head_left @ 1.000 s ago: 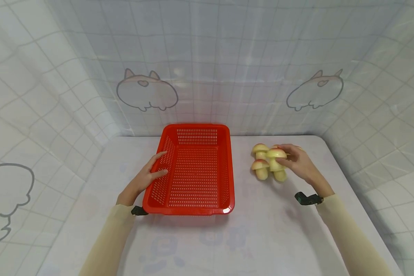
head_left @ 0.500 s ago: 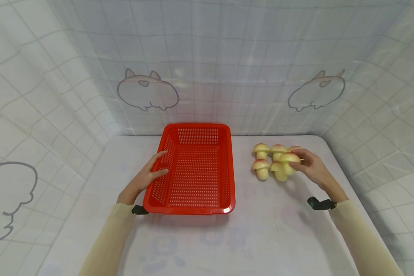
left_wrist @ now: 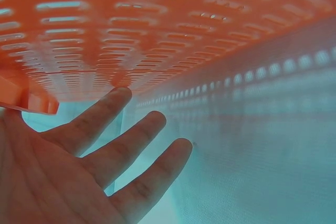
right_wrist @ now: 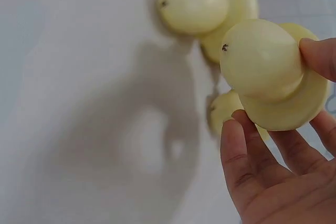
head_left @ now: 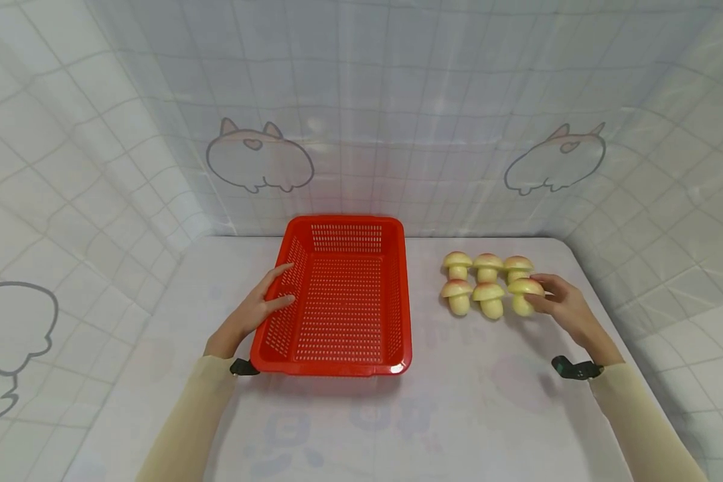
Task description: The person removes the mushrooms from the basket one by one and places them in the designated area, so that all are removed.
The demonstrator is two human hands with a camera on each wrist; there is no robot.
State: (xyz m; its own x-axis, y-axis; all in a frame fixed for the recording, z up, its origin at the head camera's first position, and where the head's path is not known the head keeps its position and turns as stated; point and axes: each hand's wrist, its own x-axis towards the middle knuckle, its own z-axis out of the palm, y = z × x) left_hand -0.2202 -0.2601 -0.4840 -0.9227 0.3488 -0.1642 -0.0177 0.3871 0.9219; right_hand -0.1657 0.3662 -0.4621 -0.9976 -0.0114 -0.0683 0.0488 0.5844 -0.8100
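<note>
Right hand: the right hand (head_left: 563,304) had its thumb and fingers (right_wrist: 247,156) pinched on the cap of one toy mushroom (head_left: 524,292), the near-right one of the group; the wrist view showed the stem (right_wrist: 257,59) pointing away from the palm.

Left hand: the left hand (head_left: 259,308) lay flat with straight fingers (left_wrist: 97,121) against the outer left wall of the red basket (head_left: 343,365), holding nothing (it merely steadied the thing).

Mushrooms: five others (head_left: 471,281) stood in two neat rows on the worktop (head_left: 458,415), to the right of the basket and well apart from it; the held one sat at the end of the near row, just beside its neighbour (head_left: 489,298).

Basket: it held nothing that I could see from the head view.

Contact with the worktop: I couldn't tell whether the held mushroom rested on the surface or hung just above it.

Doing it well (my judgement): the grip on the cap looked light, so the hand should move slowly and keep the stem clear of the neighbour, since a nudge would likely topple the row.

Risk: the rounded cap looked smooth, so it could slip from a loose pinch.

Left hand's part: flat pressure on the wall seemed enough to keep the basket from sliding.
</note>
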